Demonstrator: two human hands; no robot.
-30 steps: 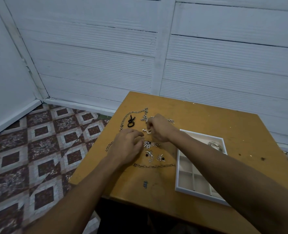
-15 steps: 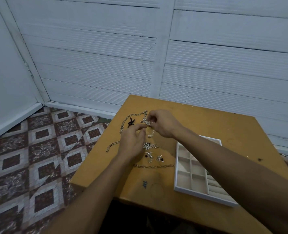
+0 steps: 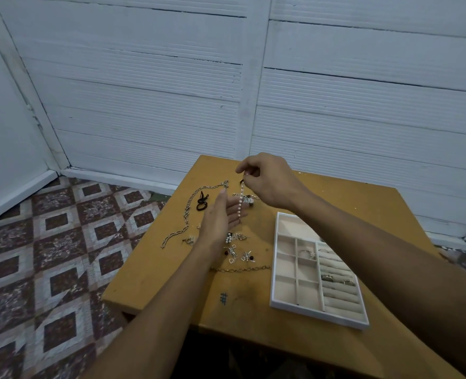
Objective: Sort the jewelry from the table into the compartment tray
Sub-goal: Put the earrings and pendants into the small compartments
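My right hand point(image 3: 267, 180) is raised above the table and pinches the top of a pearl strand point(image 3: 240, 204), which hangs straight down. My left hand point(image 3: 220, 217) is open with the palm turned up, just beneath the strand's lower end. The white compartment tray point(image 3: 274, 269) lies on the table's right side, with a ring point(image 3: 305, 253) in one small compartment and small pieces in the ring rolls point(image 3: 338, 280). Loose jewelry lies left of the tray: a long silver chain point(image 3: 189, 212), a gold chain point(image 3: 242, 269), a pearl cluster point(image 3: 233, 237) and small charms point(image 3: 236, 254).
The orange wooden table point(image 3: 171, 283) stands against a white panelled wall point(image 3: 335, 91). A black hair tie point(image 3: 202, 201) lies near the silver chain. Patterned floor tiles point(image 3: 48, 255) lie to the left, beyond the table's edge.
My right hand has lifted the pearl strand off the table, so it now hangs free. My left hand has let go and opened palm-up beneath it.
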